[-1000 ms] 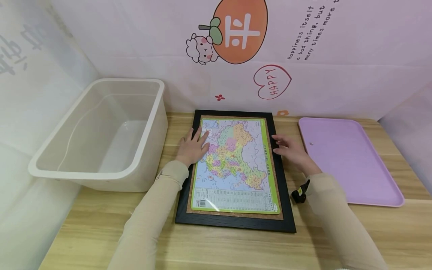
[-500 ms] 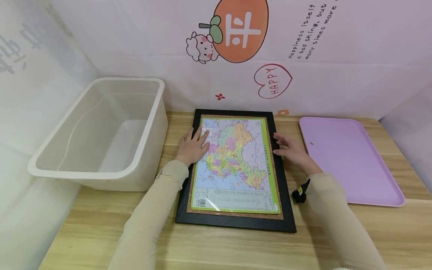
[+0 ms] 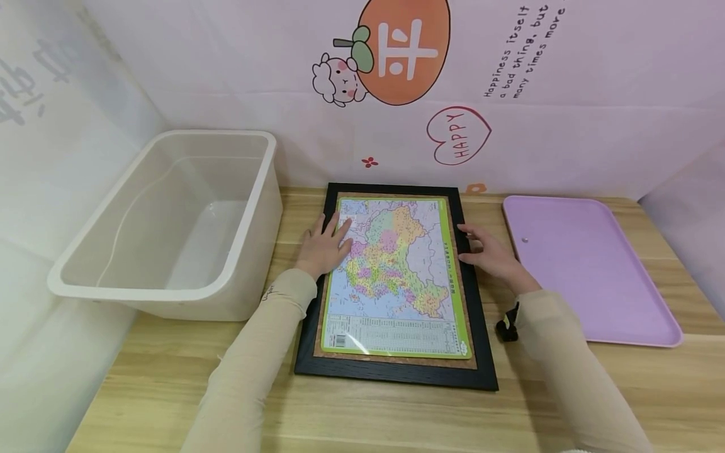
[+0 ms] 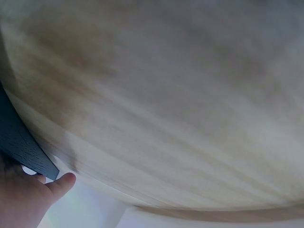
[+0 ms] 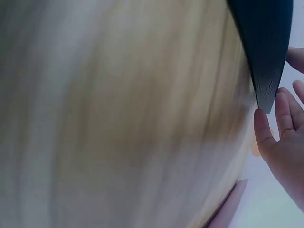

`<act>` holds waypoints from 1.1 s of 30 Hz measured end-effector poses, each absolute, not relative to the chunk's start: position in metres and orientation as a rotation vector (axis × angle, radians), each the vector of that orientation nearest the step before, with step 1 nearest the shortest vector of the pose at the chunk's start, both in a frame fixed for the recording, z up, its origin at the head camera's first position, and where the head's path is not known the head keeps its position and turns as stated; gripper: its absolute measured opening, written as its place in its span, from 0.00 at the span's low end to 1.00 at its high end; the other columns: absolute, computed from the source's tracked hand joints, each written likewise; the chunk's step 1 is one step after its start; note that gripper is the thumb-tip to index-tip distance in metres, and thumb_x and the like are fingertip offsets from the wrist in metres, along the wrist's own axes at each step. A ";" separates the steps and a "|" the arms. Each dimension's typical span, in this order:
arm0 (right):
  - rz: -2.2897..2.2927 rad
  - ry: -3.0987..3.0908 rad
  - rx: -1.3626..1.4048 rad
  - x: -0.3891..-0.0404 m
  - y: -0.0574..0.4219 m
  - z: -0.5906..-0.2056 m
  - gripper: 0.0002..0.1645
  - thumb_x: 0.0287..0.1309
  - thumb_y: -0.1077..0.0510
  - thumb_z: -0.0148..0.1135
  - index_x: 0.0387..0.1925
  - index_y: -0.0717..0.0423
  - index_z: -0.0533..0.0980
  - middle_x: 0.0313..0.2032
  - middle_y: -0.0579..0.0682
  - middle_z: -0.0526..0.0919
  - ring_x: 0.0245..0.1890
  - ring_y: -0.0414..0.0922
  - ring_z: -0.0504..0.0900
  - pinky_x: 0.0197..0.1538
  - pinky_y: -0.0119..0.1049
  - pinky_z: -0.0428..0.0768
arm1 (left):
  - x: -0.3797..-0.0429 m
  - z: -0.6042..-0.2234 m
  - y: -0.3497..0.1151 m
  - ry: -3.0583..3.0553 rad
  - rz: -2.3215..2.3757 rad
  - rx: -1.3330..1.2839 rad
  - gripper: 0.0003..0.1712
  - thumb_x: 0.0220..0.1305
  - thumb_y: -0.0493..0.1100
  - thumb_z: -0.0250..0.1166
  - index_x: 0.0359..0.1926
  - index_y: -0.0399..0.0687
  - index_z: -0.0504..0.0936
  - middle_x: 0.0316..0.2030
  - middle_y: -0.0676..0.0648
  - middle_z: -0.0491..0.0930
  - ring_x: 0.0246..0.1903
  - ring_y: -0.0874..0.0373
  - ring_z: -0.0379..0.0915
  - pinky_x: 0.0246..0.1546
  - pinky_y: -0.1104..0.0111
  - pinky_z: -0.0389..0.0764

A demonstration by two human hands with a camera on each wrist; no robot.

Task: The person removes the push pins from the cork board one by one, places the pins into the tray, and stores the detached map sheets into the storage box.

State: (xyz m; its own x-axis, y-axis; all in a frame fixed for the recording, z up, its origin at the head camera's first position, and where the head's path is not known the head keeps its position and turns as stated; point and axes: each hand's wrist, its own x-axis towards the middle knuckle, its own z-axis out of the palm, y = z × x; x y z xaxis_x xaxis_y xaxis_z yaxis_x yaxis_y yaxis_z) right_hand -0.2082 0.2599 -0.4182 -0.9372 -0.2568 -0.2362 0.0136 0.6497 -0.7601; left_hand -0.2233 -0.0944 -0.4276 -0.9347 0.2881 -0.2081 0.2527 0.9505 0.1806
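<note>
A black picture frame (image 3: 396,374) lies flat on the wooden table, with a colourful map (image 3: 391,270) edged in green on the brown board inside it. My left hand (image 3: 323,248) rests on the frame's left border, fingers spread, their tips reaching over the map's edge. Along the right border is my right hand (image 3: 489,253), fingertips and thumb at the frame's outer edge. In the right wrist view, that hand's fingers (image 5: 283,114) are beside the dark frame end. The left wrist view catches the left thumb (image 4: 61,185) beside the frame's corner.
To the left stands a deep white plastic tub (image 3: 240,264). A purple tray (image 3: 589,270) lies at the right, partly behind the right forearm. Behind the table hangs a printed pink backdrop (image 3: 317,138). A black wrist device (image 3: 508,324) sits at the right cuff.
The right fingers shift very slightly along the frame's right edge. The left hand, frame and map stay in place.
</note>
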 end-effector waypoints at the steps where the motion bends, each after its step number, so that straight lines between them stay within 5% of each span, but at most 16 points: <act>1: -1.145 2.567 -0.213 -0.208 0.260 -0.418 0.42 0.65 0.61 0.56 0.74 0.56 0.48 0.72 0.68 0.50 0.69 0.70 0.55 0.66 0.64 0.63 | -0.223 -0.428 -0.094 2.872 0.220 0.404 0.33 0.75 0.61 0.32 0.76 0.63 0.39 0.77 0.48 0.34 0.76 0.43 0.27 0.71 0.40 0.48; 12: -0.768 2.738 -0.445 -0.203 0.260 -0.418 0.39 0.66 0.51 0.54 0.71 0.62 0.54 0.72 0.68 0.49 0.72 0.66 0.48 0.70 0.64 0.52 | -0.224 -0.428 -0.095 2.870 0.241 0.399 0.33 0.75 0.60 0.32 0.76 0.63 0.40 0.77 0.49 0.34 0.76 0.42 0.27 0.71 0.40 0.48; 33: -0.478 2.840 -0.590 -0.205 0.261 -0.419 0.39 0.67 0.49 0.51 0.70 0.66 0.54 0.71 0.67 0.54 0.70 0.65 0.56 0.68 0.60 0.61 | -0.226 -0.427 -0.096 2.844 0.262 0.419 0.33 0.75 0.61 0.32 0.76 0.61 0.40 0.77 0.47 0.34 0.76 0.41 0.27 0.71 0.40 0.48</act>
State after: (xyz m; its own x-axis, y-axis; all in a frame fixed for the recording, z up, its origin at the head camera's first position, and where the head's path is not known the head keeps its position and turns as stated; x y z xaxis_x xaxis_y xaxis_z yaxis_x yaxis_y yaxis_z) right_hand -0.2047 0.2613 -0.4187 -0.8998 -0.4165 -0.1296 -0.3512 0.8679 -0.3512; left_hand -0.2265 -0.0959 -0.4270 -0.9262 0.3043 -0.2224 0.2586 0.9423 0.2126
